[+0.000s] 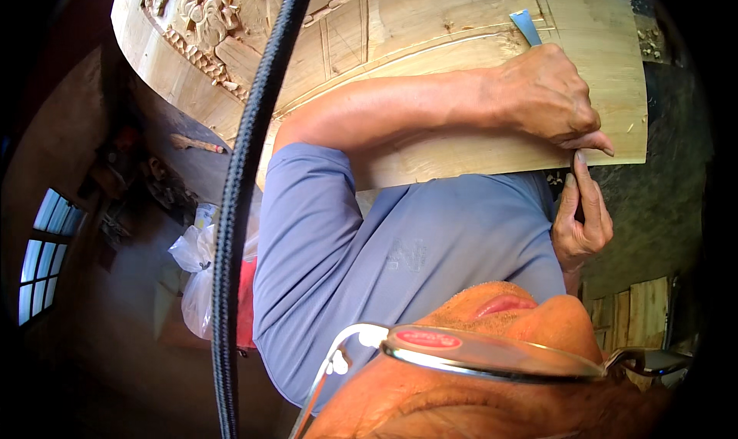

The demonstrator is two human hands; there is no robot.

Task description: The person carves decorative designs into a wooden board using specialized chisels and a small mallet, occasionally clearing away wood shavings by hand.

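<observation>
My left hand [550, 93] is closed in a fist around a chisel, its palm side turned down over a pale wooden board [461, 116]. The chisel's flat bluish metal blade [526, 28] sticks out beyond the knuckles and lies against the wood; its handle is hidden in the fist. Beside the board's near edge, my right hand [586, 222] has its thumb and forefinger close together, fingertips by my left thumb. A small dark sliver shows between them, too little to name. Carved relief [207, 20] covers the board's far left part, with thin grooves nearer the chisel.
A black braided cable [257, 124] crosses the view on the left. Below the board's left edge lies a wooden-handled tool [197, 144]. A clear plastic bag [196, 251] stands beside something red. Wooden planks [646, 316] are at lower right, and a barred window [46, 258] is at far left.
</observation>
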